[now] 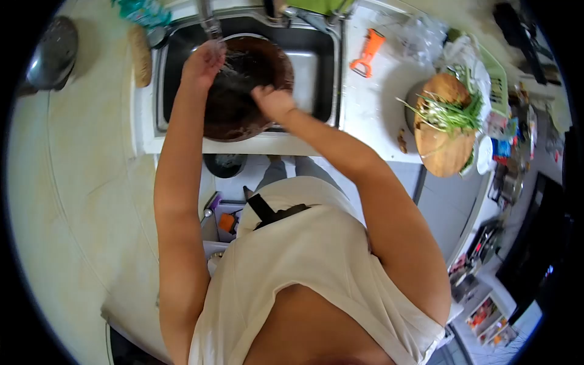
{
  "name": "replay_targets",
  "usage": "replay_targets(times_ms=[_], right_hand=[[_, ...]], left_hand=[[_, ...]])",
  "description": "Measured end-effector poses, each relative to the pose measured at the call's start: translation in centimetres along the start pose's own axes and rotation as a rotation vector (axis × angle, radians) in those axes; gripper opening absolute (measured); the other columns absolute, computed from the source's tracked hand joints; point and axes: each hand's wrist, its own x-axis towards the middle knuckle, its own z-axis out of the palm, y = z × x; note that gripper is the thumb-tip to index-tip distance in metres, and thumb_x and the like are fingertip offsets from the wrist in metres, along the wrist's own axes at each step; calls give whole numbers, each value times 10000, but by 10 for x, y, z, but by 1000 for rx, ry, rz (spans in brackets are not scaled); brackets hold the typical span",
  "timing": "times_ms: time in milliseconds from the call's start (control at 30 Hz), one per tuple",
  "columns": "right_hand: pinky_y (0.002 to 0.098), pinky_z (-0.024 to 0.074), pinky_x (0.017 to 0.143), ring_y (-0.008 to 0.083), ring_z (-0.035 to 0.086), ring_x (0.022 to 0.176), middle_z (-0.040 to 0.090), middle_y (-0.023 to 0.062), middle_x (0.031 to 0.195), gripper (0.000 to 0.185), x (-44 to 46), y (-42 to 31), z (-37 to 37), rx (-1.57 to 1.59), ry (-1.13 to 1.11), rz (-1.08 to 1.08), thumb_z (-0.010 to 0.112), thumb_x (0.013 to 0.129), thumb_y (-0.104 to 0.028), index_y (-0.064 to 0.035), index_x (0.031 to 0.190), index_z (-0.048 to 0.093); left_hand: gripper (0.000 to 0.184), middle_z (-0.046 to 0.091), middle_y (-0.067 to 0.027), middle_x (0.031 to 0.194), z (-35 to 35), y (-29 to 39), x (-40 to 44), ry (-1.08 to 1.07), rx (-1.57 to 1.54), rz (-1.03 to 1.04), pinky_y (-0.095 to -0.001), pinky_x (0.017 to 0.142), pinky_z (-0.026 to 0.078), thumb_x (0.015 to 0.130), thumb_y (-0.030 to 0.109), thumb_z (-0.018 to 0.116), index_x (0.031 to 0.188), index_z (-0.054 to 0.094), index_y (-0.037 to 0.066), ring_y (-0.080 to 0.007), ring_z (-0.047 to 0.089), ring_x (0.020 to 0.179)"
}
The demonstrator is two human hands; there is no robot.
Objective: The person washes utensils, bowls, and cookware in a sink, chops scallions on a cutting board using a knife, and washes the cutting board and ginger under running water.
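A large brown pot or basin [283,67] sits in the left part of the steel sink [316,91], with dark contents or a dark inside that I cannot make out. Water runs from the faucet [208,21] and splashes into it. Under the stream, at the basin's upper left rim, my left hand [205,62] is wet, its fingers loosely bent and apart, with nothing visible in it. Over the basin's right side hovers my right hand [274,102], its curled fingers smeared by motion. Whether it holds anything does not show.
Right of the sink, an orange peeler [367,53] lies on the white counter [374,103]. Beyond it, green onions [447,114] lie on a wooden cutting board [447,149] near a clear plastic bag [423,39]. A brown loofah-like roll [140,56] lies left of the sink. Below stands a dark bucket [225,165].
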Motion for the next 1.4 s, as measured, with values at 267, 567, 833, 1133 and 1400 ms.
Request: replay_targets(times_ms=[267, 567, 833, 1133, 1400], right_hand=[[368, 531, 492, 299, 651, 610, 591, 176, 836, 322, -25, -66, -20, -32, -7, -351, 483, 835, -128, -53, 1148, 475], [333, 544, 515, 280, 664, 677, 617, 194, 885, 285, 74, 11, 26, -208, 106, 12, 482, 854, -121, 12, 1106, 466], [372, 531, 469, 285, 644, 576, 590, 158, 795, 267, 24, -79, 10, -113, 114, -303, 480, 844, -140, -21, 1082, 498], [325, 541, 504, 260, 667, 642, 625, 184, 842, 308, 34, 48, 19, -260, 78, 226, 465, 860, -105, 28, 1138, 444], [411, 517, 446, 295, 639, 574, 583, 164, 784, 324, -20, -54, 4, -177, 66, -276, 467, 839, -144, -5, 1131, 480]], left_hand=[[285, 633, -68, 1016, -54, 54, -42, 371, 195, 334, -277, 756, 462, 889, 205, 571, 1133, 581, 61, -166, 597, 875], [202, 649, -34, 944, -73, 67, -94, 491, 217, 450, -239, 693, 460, 885, 138, 589, 1071, 607, 61, -116, 592, 805], [309, 619, -82, 1066, -38, 33, -77, 336, 197, 419, -319, 860, 450, 898, 232, 566, 1138, 563, 37, -181, 578, 958], [279, 611, -89, 1023, 55, 5, -41, -24, -80, 290, -335, 867, 457, 965, 226, 462, 1119, 550, 11, -205, 583, 942], [263, 634, -89, 941, 58, 5, -23, 41, 6, 288, -308, 766, 503, 928, 214, 501, 1098, 570, 26, -176, 611, 848]])
